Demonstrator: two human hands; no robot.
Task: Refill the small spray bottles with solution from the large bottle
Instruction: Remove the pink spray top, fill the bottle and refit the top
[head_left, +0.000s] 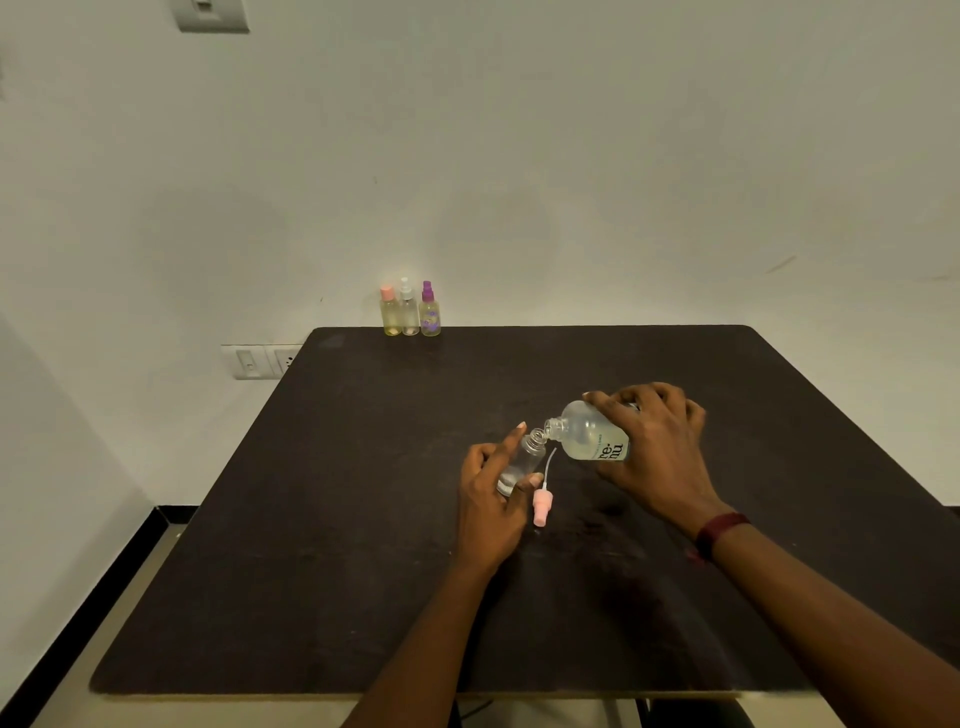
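Now the right hand (657, 447) grips the large bottle (587, 431) round its body, tipped almost flat, its long axis pointing left and its mouth just at the open neck of the small spray bottle (522, 460). The left hand (491, 499) holds that one between thumb and fingers, leaning it to the right. I judge that the pour depends on the two mouths meeting. The pink sprayer (543, 506) lies on the table (363, 519) between the hands

plain room: dark table (322, 545), wall sockets (260, 361)
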